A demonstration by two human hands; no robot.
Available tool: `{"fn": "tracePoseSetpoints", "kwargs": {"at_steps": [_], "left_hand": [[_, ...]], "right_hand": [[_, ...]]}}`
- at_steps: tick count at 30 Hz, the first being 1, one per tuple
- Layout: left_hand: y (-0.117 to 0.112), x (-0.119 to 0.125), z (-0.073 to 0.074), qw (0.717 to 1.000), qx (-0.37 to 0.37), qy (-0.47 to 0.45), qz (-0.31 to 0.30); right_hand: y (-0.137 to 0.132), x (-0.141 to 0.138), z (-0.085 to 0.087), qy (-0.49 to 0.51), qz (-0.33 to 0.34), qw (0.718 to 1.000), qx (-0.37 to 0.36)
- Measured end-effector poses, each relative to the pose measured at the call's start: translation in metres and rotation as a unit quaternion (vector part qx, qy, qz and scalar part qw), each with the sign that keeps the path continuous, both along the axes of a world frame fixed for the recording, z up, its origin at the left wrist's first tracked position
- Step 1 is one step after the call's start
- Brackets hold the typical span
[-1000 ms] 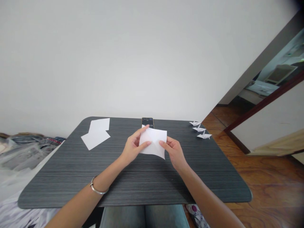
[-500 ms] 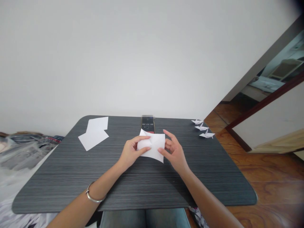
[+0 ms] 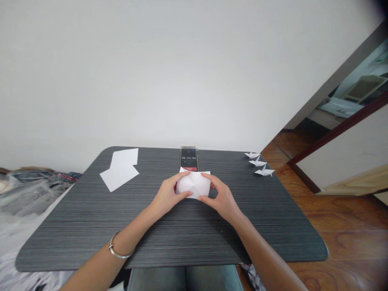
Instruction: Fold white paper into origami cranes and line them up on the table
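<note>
A white sheet of paper [image 3: 195, 185], creased and bowed, is held between both hands above the middle of the table. My left hand [image 3: 169, 193] grips its left side, forefinger along the top edge and thumb at the bottom edge. On the other side, my right hand [image 3: 220, 198] closes on the paper the same way, fingertips at the top and thumb below. The fingers behind the sheet are partly hidden. Just beyond the paper lies a phone [image 3: 189, 159] with a timer on its screen; the sheet covers its near end.
Two flat white sheets [image 3: 123, 178] overlap at the back left of the dark table [image 3: 91, 226]. Three folded paper cranes [image 3: 257, 162] stand in a row near the back right edge. A white wall [image 3: 188, 81] rises behind; clear plastic-covered items [image 3: 33, 194] lie left of the table.
My right hand has closed on the paper's right side, its raised forefinger coming down onto the top edge. The sheet's lower right corner has come up and the paper bows more.
</note>
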State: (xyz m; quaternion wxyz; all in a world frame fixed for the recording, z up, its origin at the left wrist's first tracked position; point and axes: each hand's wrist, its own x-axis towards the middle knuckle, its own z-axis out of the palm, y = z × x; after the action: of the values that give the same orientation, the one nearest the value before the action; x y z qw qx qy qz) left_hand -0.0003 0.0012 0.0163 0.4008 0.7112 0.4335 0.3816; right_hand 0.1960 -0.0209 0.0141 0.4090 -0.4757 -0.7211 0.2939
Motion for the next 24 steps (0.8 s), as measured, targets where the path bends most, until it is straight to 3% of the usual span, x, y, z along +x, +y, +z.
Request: {"fn": "tracePoseSetpoints", "kwargs": {"at_steps": [5, 12, 19, 24], "left_hand": [[-0.001, 0.000, 0.003, 0.995, 0.056, 0.084, 0.004], [-0.005, 0.002, 0.009, 0.982, 0.101, 0.157, 0.030], [-0.006, 0.000, 0.012, 0.976, 0.105, 0.178, 0.066], [-0.008, -0.001, 0.013, 0.970, 0.159, 0.163, 0.088]], "right_hand": [[0.001, 0.000, 0.000, -0.060, -0.012, 0.998, 0.023], [-0.001, -0.003, 0.003, -0.062, -0.026, 0.997, 0.027], [-0.002, -0.004, 0.003, 0.057, -0.013, 0.996, -0.064], [-0.001, -0.005, 0.004, 0.131, -0.011, 0.988, -0.085]]}}
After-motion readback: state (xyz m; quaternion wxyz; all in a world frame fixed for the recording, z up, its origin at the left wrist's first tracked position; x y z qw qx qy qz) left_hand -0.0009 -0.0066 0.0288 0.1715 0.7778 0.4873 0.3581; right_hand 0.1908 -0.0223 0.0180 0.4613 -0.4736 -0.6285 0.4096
